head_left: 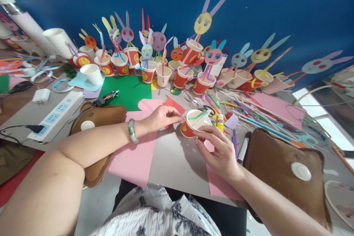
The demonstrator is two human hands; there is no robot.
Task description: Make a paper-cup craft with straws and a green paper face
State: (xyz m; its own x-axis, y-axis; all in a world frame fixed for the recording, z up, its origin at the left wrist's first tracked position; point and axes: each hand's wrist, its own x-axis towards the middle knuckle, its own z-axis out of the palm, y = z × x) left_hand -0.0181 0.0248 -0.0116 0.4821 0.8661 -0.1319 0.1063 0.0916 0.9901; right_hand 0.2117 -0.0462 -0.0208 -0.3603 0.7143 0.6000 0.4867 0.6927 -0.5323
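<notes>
A red and white paper cup (187, 128) is tilted a little above the grey table, with its mouth towards me. My right hand (218, 149) grips its right side, thumb below and fingers along the rim. A green strip (197, 115) and a whitish strip lie inside the cup and stick out past its far rim. At the cup's left edge, my left hand (168, 117) is pinched closed, its fingertips by a small pinkish piece (183, 118) that is too small to name. A grey-green bangle (132, 131) circles my left wrist.
Behind stand several paper cups with rabbit-faced figures (203, 24). Pink paper (135, 158) and green card (127, 90) lie left. A power strip (56, 116), glue gun (106, 98), brown cushions (279, 173), glue stick (220, 121) and coloured sticks (265, 118) surround the work area.
</notes>
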